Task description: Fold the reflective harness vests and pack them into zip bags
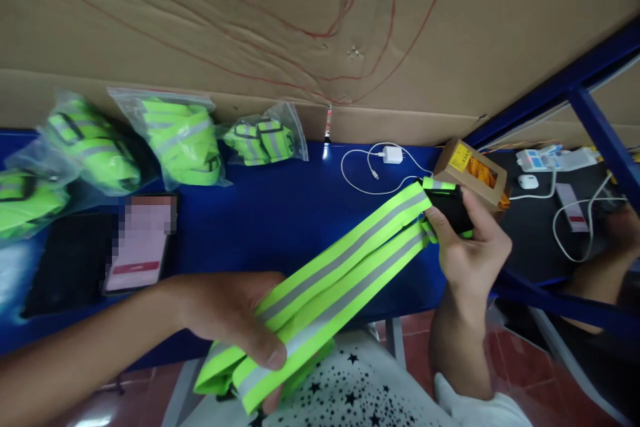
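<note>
Stretched between my hands is a neon yellow-green reflective strap [345, 274] with grey stripes, doubled into bands. My left hand [235, 320] grips the lower bundled end, thumb across the top. At the upper right, my right hand [473, 240] is closed on the strap's other end, where a black piece [453, 209] shows between thumb and fingers; whether it is a buckle or fabric I cannot tell. The strap hangs above my lap and the front edge of the blue table [295, 214].
Clear zip bags [183, 140] of similar neon gear line the back left. A phone [143, 240] lies by a dark flat item [67, 260]. A white charger [393, 154] with cable and a cardboard box [470, 177] stand right. Beyond a blue frame [600, 124], another person's arm [605, 260] shows.
</note>
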`<state>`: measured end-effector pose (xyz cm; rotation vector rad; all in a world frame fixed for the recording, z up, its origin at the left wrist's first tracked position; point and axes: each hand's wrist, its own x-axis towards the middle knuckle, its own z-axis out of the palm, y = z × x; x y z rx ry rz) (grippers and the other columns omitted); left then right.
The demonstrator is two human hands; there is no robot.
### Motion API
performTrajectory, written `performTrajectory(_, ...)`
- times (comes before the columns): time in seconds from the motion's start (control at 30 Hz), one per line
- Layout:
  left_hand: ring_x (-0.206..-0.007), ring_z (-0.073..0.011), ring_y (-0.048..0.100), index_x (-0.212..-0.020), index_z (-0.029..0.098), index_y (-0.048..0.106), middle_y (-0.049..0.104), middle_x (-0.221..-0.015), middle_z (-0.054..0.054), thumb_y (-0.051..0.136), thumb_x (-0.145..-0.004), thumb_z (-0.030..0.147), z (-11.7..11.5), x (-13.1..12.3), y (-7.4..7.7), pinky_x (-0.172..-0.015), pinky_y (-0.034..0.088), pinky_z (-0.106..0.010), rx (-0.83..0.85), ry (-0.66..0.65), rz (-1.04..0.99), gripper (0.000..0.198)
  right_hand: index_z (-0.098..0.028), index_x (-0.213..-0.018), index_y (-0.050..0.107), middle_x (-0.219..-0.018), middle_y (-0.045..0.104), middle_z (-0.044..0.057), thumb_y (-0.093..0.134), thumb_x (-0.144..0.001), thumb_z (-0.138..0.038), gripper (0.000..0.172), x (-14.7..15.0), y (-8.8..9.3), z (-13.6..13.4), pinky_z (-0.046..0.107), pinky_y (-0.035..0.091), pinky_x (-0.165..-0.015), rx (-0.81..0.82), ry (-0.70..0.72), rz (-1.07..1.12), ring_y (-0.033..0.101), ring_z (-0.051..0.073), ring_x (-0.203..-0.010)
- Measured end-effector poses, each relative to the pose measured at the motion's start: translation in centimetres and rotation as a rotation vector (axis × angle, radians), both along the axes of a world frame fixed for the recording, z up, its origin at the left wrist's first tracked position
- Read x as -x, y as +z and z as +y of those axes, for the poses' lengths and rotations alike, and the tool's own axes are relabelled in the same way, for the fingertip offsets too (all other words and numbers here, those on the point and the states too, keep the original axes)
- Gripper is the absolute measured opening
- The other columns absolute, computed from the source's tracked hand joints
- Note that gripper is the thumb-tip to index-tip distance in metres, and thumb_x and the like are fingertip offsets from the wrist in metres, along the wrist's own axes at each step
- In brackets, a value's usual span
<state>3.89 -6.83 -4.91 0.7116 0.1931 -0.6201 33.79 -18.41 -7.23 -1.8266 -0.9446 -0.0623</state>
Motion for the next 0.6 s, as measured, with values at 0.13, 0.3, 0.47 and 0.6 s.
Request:
performTrajectory(0.13,-0.082,-0.0206,0.073,-0.103,0.014,0.077,0.080,-0.093,-0.005,0.075,-0.078,0.033,0.3,0.9,-4.1,-0.075,0.059,-0.028,-0.246,0.038,0.159,0.031,-0.021,-0.125,0.075,-0.120,0.076,0.010,0.079,-0.080,-0.041,0.049,0.3,-4.1,-1.6,0.047,0.060,-0.097,0.180,-0.005,0.087,0.074,0.031,-0.108)
performTrajectory(0.3,-0.095,-0.0278,0.074,-0.100,0.019,0.082,0.081,-0.103,-0.006,0.088,-0.055,0.030,0.2,1.1,-6.4,-0.080,0.059,-0.032,-0.449,-0.180,0.295,0.047,-0.024,-0.124,0.075,-0.123,0.075,0.010,0.075,-0.083,-0.042,0.045,0.2,-7.2,-2.7,0.045,0.057,-0.099,0.321,-0.020,0.173,0.073,0.032,-0.113)
performTrajectory(0.47,-0.093,-0.0246,0.074,-0.108,0.017,0.079,0.080,-0.106,-0.005,0.085,-0.054,0.026,0.7,1.2,-3.3,-0.082,0.058,-0.030,-0.173,-0.141,0.235,0.055,-0.022,-0.126,0.073,-0.124,0.075,0.008,0.083,-0.074,-0.041,0.056,-1.4,-6.5,-3.1,0.046,0.056,-0.102,0.245,0.010,0.398,0.073,0.029,-0.111)
performTrajectory(0.6,-0.098,-0.0248,0.073,-0.108,0.017,0.079,0.079,-0.109,-0.005,0.085,-0.060,0.029,1.7,2.5,-3.2,-0.085,0.057,-0.029,-0.271,-0.212,0.266,0.050,-0.023,-0.124,0.075,-0.123,0.075,0.007,0.086,-0.071,-0.039,0.056,-1.7,-6.2,-3.1,0.045,0.057,-0.101,0.229,0.035,0.455,0.072,0.028,-0.111)
